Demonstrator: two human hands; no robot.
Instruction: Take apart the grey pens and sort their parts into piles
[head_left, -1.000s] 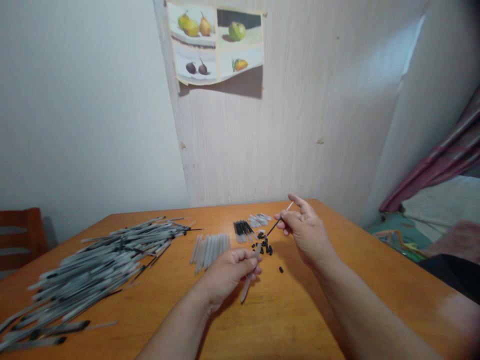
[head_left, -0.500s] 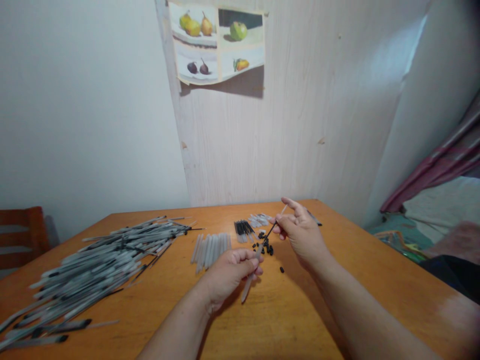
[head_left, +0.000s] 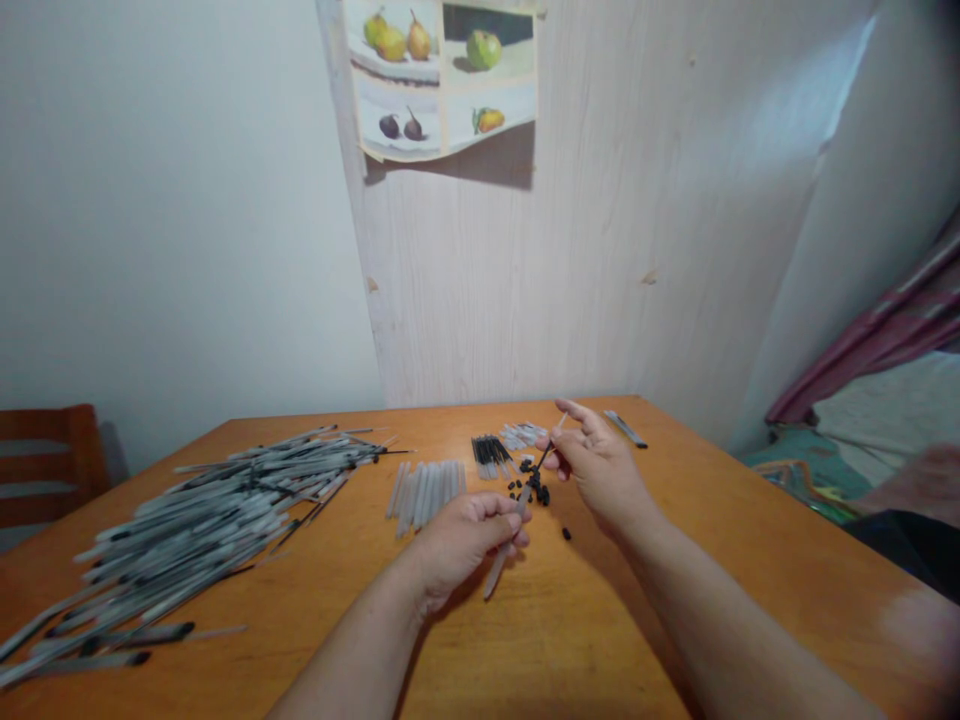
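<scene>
In my head view, the clear tubes and dark rods beyond my left hand, and black caps between the hands, look done; the big pile farther left seems left. My left hand pinches a pale tube; my right hand pinches a thin stick towards its far end, joined or not I cannot tell.

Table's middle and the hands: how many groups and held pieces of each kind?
Row of frosted tubes: 1
Cluster of black-and-pale sticks: 1
Cluster of short clear pieces: 1
Cluster of small black caps: 1
Held tube, left hand: 1
Held thin stick, right hand: 1
Total: 6
</scene>
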